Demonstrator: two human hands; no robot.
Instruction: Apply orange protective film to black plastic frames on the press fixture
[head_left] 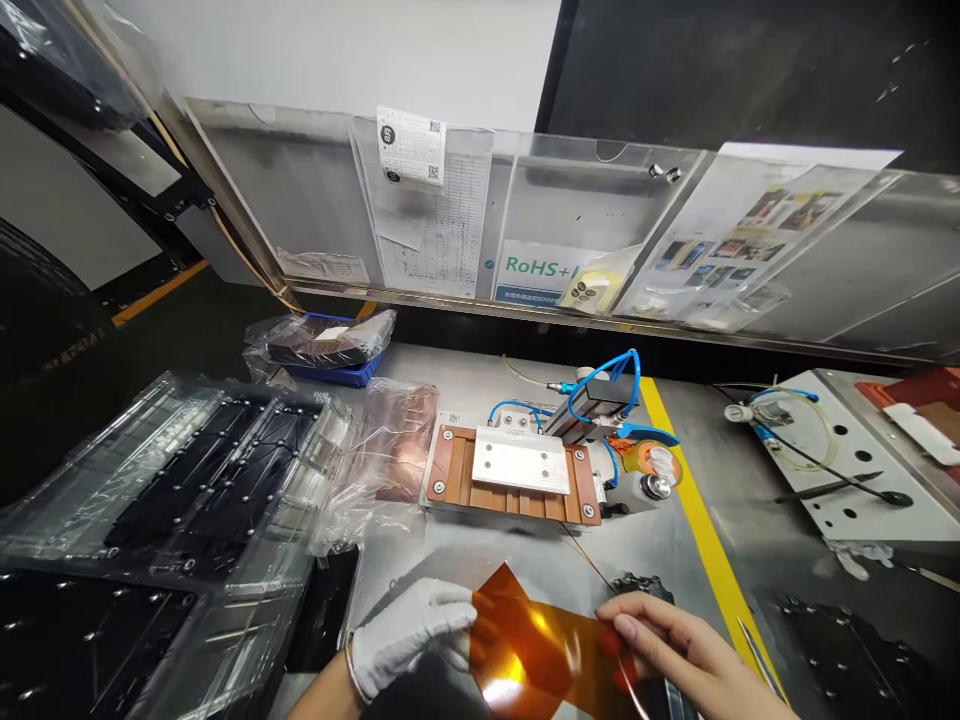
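My left hand (420, 632), in a white glove, grips the left edge of a glossy amber film sheet (551, 640) low in the head view. My right hand (679, 645) is bare and pinches the sheet's right edge between thumb and fingers. The film is see-through, bright with reflections, and seems to lie in overlapping layers. A thin brownish strip (587, 556) slants up from near my right fingers; I cannot make out what it is. Beyond the sheet stands a fixture with a brown grooved block (454, 470) and a silver plate (521, 460) on top.
Black molded parts in clear trays (225, 470) fill the left. Plastic-wrapped material (405, 440) lies beside the fixture. Behind it is a cylinder with blue air hoses (604, 400). A small bottle (655, 487), yellow tape line (697, 530), tweezers (761, 655) and white control box (862, 460) are at right.
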